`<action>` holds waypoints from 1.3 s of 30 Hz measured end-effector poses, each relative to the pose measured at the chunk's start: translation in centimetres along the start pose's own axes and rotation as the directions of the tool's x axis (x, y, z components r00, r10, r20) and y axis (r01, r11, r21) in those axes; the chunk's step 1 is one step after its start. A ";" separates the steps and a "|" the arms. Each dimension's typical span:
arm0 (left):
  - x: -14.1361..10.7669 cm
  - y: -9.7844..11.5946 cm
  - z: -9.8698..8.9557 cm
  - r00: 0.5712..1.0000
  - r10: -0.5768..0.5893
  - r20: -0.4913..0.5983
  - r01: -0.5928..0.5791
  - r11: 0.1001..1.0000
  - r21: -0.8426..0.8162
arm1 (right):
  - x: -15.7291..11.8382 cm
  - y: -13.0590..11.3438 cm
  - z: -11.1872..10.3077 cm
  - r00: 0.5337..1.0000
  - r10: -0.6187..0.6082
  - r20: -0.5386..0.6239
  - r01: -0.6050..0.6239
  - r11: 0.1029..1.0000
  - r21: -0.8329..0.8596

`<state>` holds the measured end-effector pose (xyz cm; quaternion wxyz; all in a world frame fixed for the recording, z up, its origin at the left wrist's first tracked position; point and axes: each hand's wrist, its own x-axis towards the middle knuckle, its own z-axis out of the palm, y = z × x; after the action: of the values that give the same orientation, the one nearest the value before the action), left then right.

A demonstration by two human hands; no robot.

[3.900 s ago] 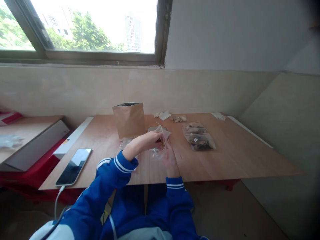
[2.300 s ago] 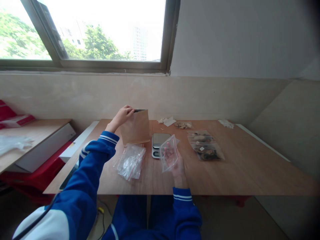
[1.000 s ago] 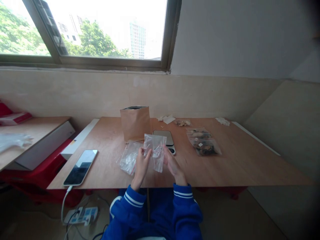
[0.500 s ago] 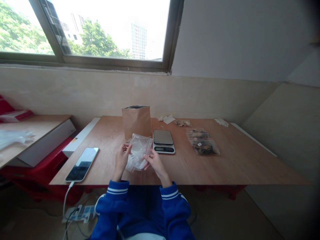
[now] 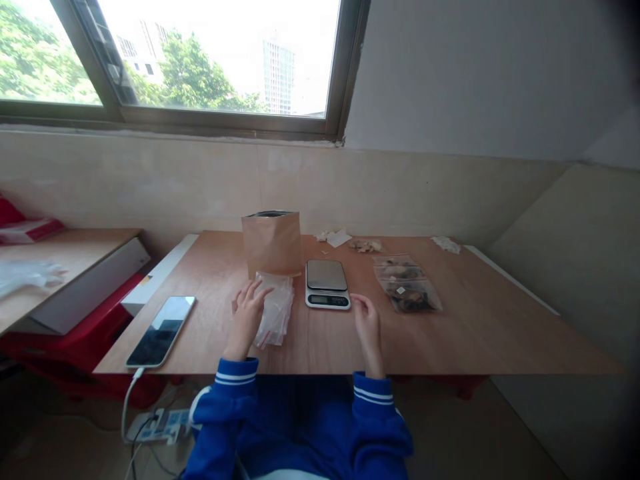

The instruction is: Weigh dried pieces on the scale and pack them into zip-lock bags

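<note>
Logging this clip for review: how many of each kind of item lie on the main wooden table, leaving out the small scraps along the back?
Kraft paper bag: 1
Digital scale: 1
Smartphone: 1
Zip bags of dried pieces: 2
Stack of clear plastic bags: 1
Total: 6

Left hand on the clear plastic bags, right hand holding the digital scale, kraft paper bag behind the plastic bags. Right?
Not quite: the right hand isn't holding the digital scale. It is empty, to the right of the scale and apart from it, as the head view shows. The left hand on the clear plastic bags, with the kraft paper bag behind them, stands.
</note>
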<state>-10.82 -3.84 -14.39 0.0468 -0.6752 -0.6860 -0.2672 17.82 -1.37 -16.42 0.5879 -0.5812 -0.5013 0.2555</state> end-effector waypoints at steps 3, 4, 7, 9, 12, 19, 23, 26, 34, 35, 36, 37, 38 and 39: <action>-0.4 0.0 1.0 0.981 0.023 0.192 -0.024 1.000 0.002 | 1.2 3.0 -1.9 0.972 -0.156 -0.177 0.091 0.940 -0.330; -0.7 -0.1 1.5 0.969 -0.001 0.248 -0.002 1.000 0.009 | 1.4 3.9 -2.5 0.962 -0.186 -0.202 0.089 0.907 -0.412; -1.6 -0.5 2.8 0.934 -0.036 0.356 0.030 0.999 0.024 | 1.8 6.2 -3.5 0.953 -0.216 -0.210 0.066 0.829 -0.555; -2.1 -0.6 3.2 0.927 -0.042 0.374 0.031 0.999 0.036 | 2.2 6.9 -3.9 0.959 -0.201 -0.202 0.036 0.789 -0.614; -2.5 -0.3 3.3 0.932 -0.075 0.354 0.049 0.995 0.083 | 3.4 7.1 -4.5 0.963 -0.157 -0.219 -0.032 0.741 -0.671; -4.0 1.1 3.8 0.959 -0.186 0.215 0.150 0.973 0.174 | 6.5 7.6 -6.6 0.932 -0.187 -0.310 -0.033 0.810 -0.586; -4.1 0.7 3.4 0.950 -0.215 0.225 0.209 0.977 0.051 | 6.7 7.1 -7.6 0.924 -0.157 -0.350 -0.054 0.849 -0.526; -3.5 0.6 2.3 0.953 -0.257 0.158 0.270 0.961 -0.061 | 5.8 4.0 -7.8 0.885 -0.177 -0.431 -0.039 0.893 -0.449; 0.4 6.7 -2.9 0.998 0.035 0.058 0.013 0.747 -0.665 | 2.4 -11.2 -3.2 0.935 -0.203 -0.290 0.237 0.968 0.086; 0.9 7.5 -3.4 0.997 0.056 0.056 0.000 0.707 -0.707 | 1.8 -12.3 -2.2 0.961 -0.199 -0.191 0.229 0.962 0.149; 1.2 8.2 -3.9 0.996 0.070 0.051 -0.010 0.675 -0.738 | 1.2 -13.1 -1.2 0.974 -0.199 -0.109 0.218 0.956 0.198; 1.4 8.6 -4.2 0.995 0.079 0.056 -0.008 0.646 -0.763 | 0.6 -13.4 -0.3 0.980 -0.195 -0.045 0.200 0.950 0.239; 1.4 8.8 -4.4 0.993 0.087 0.079 0.007 0.623 -0.782 | 0.0 -13.5 0.7 0.982 -0.187 -0.001 0.180 0.945 0.272; 1.2 8.8 -4.5 0.989 0.095 0.118 0.037 0.603 -0.797 | -0.5 -13.3 1.7 0.984 -0.174 0.024 0.159 0.943 0.293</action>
<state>-3.89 -5.13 -7.36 -0.3051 -0.6542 -0.4858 -0.4929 12.41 -3.68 -4.35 0.6735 -0.4378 -0.5203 0.2899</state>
